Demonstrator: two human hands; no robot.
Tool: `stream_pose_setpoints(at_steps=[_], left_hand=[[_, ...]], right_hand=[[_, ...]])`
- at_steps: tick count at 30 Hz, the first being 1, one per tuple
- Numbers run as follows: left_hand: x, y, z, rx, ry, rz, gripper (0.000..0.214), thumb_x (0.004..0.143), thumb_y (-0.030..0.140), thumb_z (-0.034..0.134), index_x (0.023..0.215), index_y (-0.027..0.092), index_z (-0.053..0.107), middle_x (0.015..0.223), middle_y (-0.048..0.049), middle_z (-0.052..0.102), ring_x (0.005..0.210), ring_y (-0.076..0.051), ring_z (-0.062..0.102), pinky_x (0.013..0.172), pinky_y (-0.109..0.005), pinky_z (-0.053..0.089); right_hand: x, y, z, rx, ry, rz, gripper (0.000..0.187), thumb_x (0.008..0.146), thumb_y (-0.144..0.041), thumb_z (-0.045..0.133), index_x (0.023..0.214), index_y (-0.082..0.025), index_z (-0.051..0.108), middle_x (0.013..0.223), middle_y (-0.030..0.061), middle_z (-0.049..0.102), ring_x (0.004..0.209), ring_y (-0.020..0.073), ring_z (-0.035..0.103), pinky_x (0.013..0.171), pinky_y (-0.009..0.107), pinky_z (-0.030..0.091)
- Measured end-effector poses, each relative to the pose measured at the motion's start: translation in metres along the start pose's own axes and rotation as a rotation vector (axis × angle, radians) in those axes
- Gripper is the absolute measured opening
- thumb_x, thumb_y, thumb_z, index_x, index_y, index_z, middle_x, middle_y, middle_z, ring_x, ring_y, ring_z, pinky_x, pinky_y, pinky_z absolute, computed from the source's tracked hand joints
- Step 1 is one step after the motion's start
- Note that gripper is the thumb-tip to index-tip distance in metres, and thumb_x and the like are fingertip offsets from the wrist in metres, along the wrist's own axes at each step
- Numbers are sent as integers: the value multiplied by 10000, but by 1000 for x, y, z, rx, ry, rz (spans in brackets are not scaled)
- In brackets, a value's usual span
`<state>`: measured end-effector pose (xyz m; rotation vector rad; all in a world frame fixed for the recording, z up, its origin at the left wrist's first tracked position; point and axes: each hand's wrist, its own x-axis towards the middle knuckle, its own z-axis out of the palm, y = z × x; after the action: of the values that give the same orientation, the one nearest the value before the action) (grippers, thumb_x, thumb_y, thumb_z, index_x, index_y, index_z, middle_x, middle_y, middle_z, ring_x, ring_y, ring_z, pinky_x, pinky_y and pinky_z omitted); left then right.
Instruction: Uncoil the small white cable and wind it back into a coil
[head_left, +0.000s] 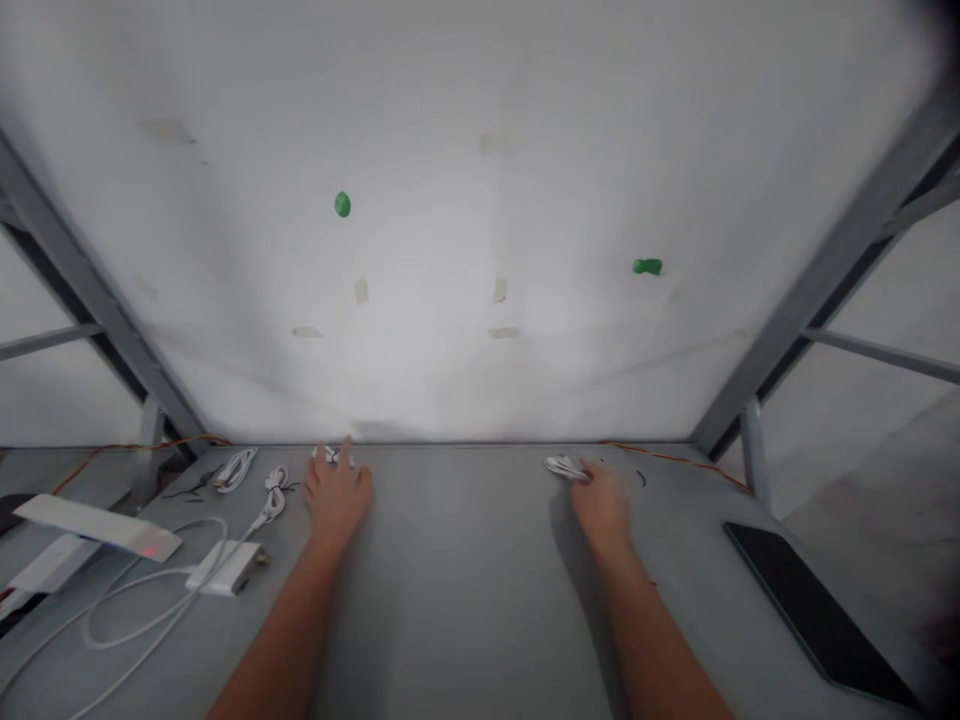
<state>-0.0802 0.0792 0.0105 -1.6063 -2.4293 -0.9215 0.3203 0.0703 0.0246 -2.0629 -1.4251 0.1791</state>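
Both my arms reach forward over a grey table (465,580) toward the white back wall. My left hand (337,495) lies palm down near the table's far edge, its fingertips on a small white bundled cable (330,455). My right hand (600,505) also reaches to the far edge, with its fingers closed around another small white cable bundle (564,466). The fingers of both hands are partly hidden from this angle.
At the left lie two more coiled white cables (236,468) (274,490), a white power adapter (223,568) with a long looped cord, and a flat white device (97,525). A dark tablet (817,615) rests at the right. Grey metal frame struts rise at both sides.
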Motion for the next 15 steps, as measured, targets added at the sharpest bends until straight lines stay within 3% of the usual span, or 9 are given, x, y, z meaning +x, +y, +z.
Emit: stream_pose_setpoints(at_steps=[2, 6, 9, 12, 15], left_hand=[[3, -8, 2, 80, -65, -24, 550, 960, 332, 524, 1472, 133, 549, 1574, -271, 434, 1429, -458, 426, 1132, -600, 343], [-1, -2, 8, -35, -197, 144, 379, 947, 250, 520, 1240, 54, 659, 1253, -247, 669, 1218, -365, 596, 1093, -468, 402], [-13, 19, 11, -198, -252, 223, 211, 917, 188, 528, 1015, 149, 711, 1068, -147, 724, 1080, -295, 640, 998, -382, 447], [-37, 46, 13, -475, -344, 144, 63, 849, 230, 648, 815, 213, 698, 845, -59, 699, 832, -243, 635, 821, -332, 454], [-66, 73, 9, -737, -413, 70, 53, 772, 236, 744, 771, 233, 691, 737, -16, 662, 704, -203, 579, 721, -295, 409]], right_hand=[[0, 1, -4, -108, 18, -12, 309, 855, -104, 542, 1078, -91, 755, 1003, 244, 745, 951, 353, 701, 881, 470, 482], [-16, -25, 10, -55, 56, -180, 269, 865, -129, 564, 1083, -95, 718, 1157, 249, 705, 1107, 367, 639, 965, 459, 442], [-38, -51, 30, 105, -85, -317, 204, 930, -196, 521, 1024, -160, 699, 1003, 139, 727, 953, 275, 663, 869, 363, 466], [-62, -68, 44, 217, -281, -476, 179, 977, -226, 481, 945, -197, 655, 886, 82, 707, 817, 221, 632, 774, 317, 442], [-77, -78, 48, 266, -386, -564, 227, 1034, -270, 427, 918, -215, 614, 866, 64, 699, 776, 199, 613, 735, 296, 415]])
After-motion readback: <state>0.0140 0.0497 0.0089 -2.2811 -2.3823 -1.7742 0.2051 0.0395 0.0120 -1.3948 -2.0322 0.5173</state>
